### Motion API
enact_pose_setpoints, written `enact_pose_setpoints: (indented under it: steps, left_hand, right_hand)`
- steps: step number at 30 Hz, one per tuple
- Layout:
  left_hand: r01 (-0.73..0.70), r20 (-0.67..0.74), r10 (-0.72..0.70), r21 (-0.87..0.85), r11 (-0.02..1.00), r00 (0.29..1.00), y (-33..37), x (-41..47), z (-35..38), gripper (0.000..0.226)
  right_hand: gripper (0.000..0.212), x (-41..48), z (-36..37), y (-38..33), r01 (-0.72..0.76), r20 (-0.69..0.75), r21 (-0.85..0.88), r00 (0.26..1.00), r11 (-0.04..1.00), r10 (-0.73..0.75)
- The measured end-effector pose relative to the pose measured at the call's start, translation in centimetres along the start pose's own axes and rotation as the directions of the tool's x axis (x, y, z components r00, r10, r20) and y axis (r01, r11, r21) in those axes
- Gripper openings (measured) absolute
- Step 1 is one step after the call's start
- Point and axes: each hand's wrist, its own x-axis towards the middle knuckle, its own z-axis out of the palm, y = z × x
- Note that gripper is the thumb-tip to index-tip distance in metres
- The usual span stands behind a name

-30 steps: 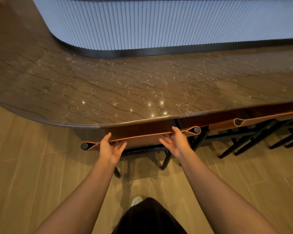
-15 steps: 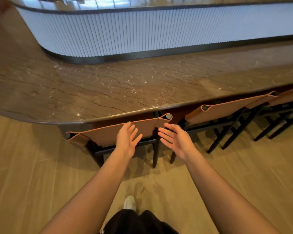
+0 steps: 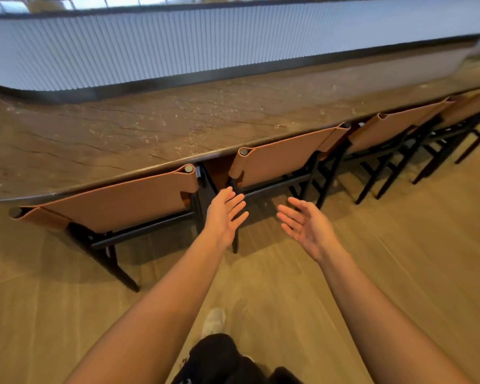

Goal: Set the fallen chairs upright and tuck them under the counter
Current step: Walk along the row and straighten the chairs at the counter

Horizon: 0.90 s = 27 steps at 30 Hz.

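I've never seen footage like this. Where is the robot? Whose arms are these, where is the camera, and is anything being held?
There is no robot here. A person wears one wide-angle camera on the head, looking forward and down, so you see their own two bare arms. The left hand and the right hand are both open, with fingers spread, and hold nothing. They hover in front of a row of chairs. The leftmost chair, the next chair and the third chair stand upright on dark legs, their tan backs at the edge of the brown counter. More chairs follow to the right, but they are blurred. Below, a white shoe stands on the wooden floor.
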Motion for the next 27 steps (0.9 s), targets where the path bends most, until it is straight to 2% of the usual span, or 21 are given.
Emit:
enact_pose_setpoints:
  steps: [4,14,19,27]
  left_hand:
    - [0.013,0.033,-0.014,0.043,0.999,0.999,-1.2,1.4,3.3,0.037]
    - [0.103,0.044,-0.105,0.049,0.993,0.993,-0.9,10.3,10.6,0.046]
    - [0.155,-0.037,-0.154,0.017,0.988,0.987,0.2,14.9,12.8,0.054]
    - [0.159,-0.165,-0.172,-0.092,0.983,0.971,1.0,20.0,14.5,0.069]
  right_hand:
    - [0.026,0.7,-2.6,-1.5,0.019,-0.033,0.029,0.999,0.999,-0.018]
    - [0.031,8.2,-5.2,-7.5,-0.012,-0.094,0.010,0.995,1.000,0.013]
    - [0.031,13.1,-4.8,-10.6,-0.055,-0.116,0.001,0.992,0.998,0.055]
    - [0.035,19.3,-4.6,-13.3,-0.123,-0.099,0.002,0.987,0.992,0.123]
